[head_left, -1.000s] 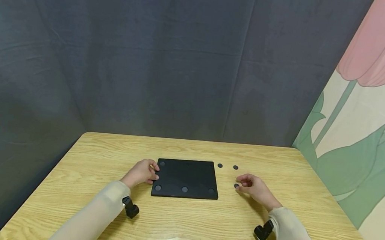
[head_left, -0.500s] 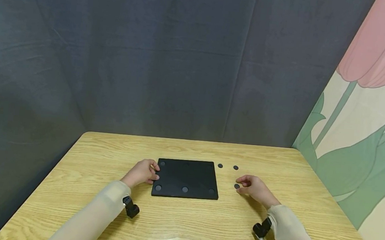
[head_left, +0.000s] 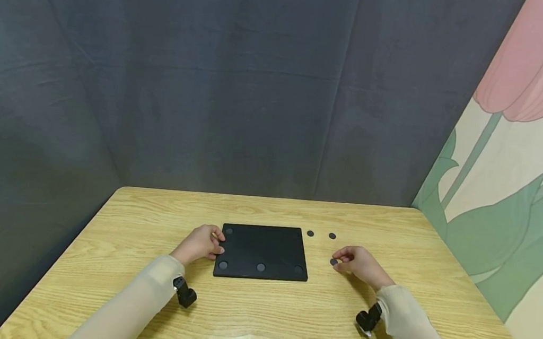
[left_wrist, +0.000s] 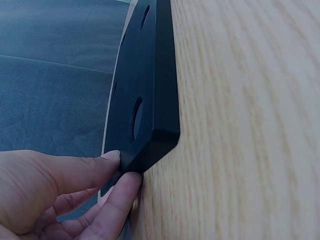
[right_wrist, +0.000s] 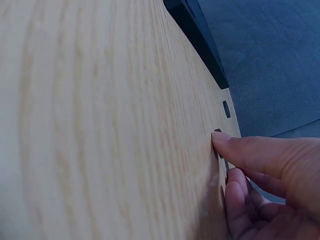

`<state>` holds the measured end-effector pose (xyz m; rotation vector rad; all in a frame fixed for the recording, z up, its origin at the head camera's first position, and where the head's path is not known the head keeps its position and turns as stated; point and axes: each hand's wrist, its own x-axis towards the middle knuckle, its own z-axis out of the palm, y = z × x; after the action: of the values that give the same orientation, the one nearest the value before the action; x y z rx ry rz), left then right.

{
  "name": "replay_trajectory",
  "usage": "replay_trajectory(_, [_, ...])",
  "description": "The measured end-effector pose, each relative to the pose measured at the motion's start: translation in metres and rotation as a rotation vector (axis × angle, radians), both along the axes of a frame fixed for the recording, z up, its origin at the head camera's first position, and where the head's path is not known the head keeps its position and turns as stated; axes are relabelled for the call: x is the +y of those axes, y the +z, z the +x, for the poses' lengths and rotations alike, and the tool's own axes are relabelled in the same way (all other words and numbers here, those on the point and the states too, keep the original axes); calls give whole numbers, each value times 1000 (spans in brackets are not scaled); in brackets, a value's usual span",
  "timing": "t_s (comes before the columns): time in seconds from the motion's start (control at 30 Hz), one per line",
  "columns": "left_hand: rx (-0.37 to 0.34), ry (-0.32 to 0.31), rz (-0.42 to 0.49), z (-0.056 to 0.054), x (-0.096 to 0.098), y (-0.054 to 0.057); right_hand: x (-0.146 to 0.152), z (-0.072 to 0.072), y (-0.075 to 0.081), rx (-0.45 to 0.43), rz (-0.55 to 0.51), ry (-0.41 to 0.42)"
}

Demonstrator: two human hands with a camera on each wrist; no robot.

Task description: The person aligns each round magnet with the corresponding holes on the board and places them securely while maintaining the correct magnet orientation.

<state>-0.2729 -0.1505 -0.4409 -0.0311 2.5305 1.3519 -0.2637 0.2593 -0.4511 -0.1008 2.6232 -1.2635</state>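
Black disc (head_left: 333,261) — right hand (head_left: 359,265) pinching; left hand (head_left: 200,244) gripping plate (head_left: 262,251).

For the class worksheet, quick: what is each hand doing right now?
Left hand: pinching the black board's left edge.
Right hand: fingertips on a small dark disc; whether it is gripped cannot be told.

Two forearms, each in a close-fitting, long, pale beige sleeve of thin, smooth fabric that ends at the wrist. The left hand (head_left: 200,243) and right hand (head_left: 361,264) are bare, without rings or gloves; nails short and unpainted. Below each wrist sits a small black camera unit: left wrist camera (head_left: 185,293), blocky with a cylindrical lens barrel; right wrist camera (head_left: 368,318), similar, with a small pale part at its lower end.
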Motion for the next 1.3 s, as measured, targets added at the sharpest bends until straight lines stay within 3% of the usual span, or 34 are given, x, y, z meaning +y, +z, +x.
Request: replay_trajectory(1.3, [-6,7,3,-1,0,-1,-4,-2,3,-36,18,-50])
